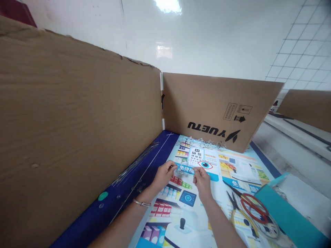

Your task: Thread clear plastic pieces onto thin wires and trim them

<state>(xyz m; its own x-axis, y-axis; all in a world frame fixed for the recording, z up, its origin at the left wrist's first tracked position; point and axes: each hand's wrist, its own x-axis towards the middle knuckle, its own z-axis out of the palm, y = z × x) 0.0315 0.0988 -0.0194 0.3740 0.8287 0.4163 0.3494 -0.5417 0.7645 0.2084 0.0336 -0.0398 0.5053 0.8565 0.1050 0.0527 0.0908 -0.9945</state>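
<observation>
A small, silvery-clear, wiry piece [182,168] is held up at the fingers of the left hand [164,175], in the space between it and the right hand [203,181]. It looks thin and openwork, with tiny glinting bits gathered in an irregular, loosely branching cluster. It sits above the printed desk [198,210], its pale strands partly lost against the pattern. Whether it reaches the right fingers is unclear.
</observation>
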